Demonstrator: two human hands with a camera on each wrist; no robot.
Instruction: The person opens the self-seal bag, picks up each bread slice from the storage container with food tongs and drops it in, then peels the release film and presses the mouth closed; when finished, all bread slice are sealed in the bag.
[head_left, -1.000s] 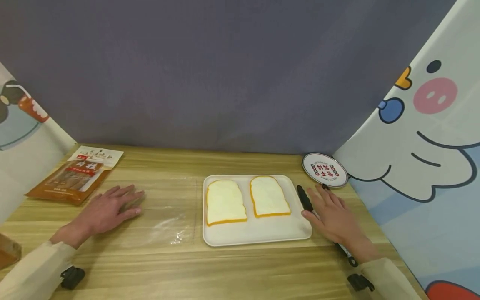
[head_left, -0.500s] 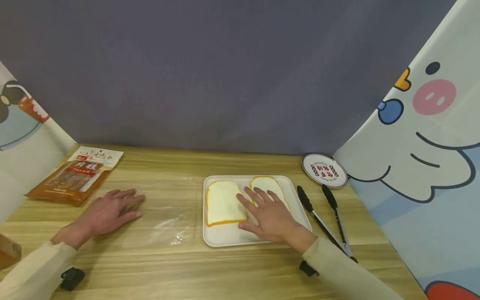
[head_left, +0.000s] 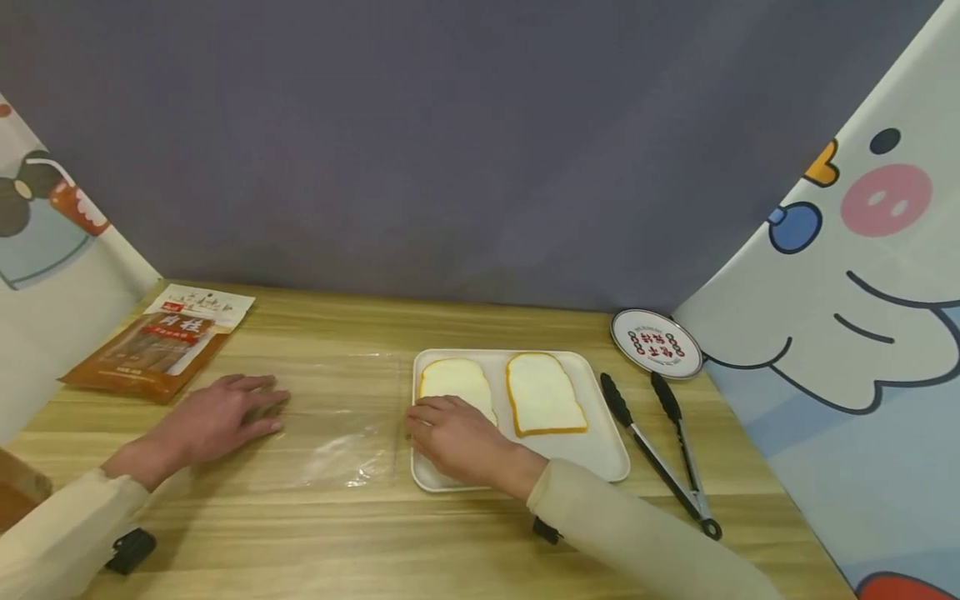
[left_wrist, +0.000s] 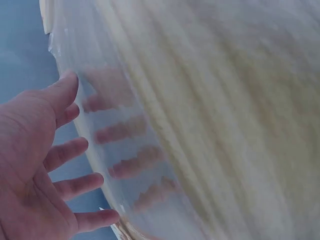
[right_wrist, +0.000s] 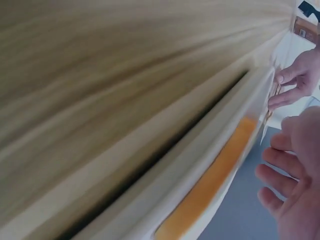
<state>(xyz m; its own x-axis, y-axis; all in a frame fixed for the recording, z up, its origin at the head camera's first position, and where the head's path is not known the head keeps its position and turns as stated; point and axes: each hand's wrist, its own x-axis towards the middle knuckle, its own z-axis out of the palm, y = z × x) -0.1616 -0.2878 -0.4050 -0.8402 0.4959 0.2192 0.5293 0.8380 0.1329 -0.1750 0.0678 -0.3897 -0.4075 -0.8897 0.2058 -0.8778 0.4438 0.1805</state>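
Note:
A clear plastic bag (head_left: 337, 417) lies flat on the table, left of a white tray (head_left: 600, 460). My left hand (head_left: 221, 423) hovers by the bag's left side with fingers spread; the left wrist view shows that hand (left_wrist: 35, 165) holding nothing. On the tray are two bread slices, a left slice (head_left: 453, 379) and a right slice (head_left: 546, 396). My right hand (head_left: 465, 442) is over the left slice, covering its lower part, fingertips at the tray's left edge. In the right wrist view this hand (right_wrist: 300, 170) has loosely bent fingers with nothing between them.
Black-handled metal tongs (head_left: 660, 465) lie spread to the right of the tray, with an oval printed plate (head_left: 656, 343) behind them. A brown food packet (head_left: 165, 342) sits at the back left. Part of a brown object (head_left: 21, 492) shows at the left edge.
My right hand has swept left from above the tongs, across the right slice, to the left slice. The tongs and right slice are uncovered now. My left hand stays in place.

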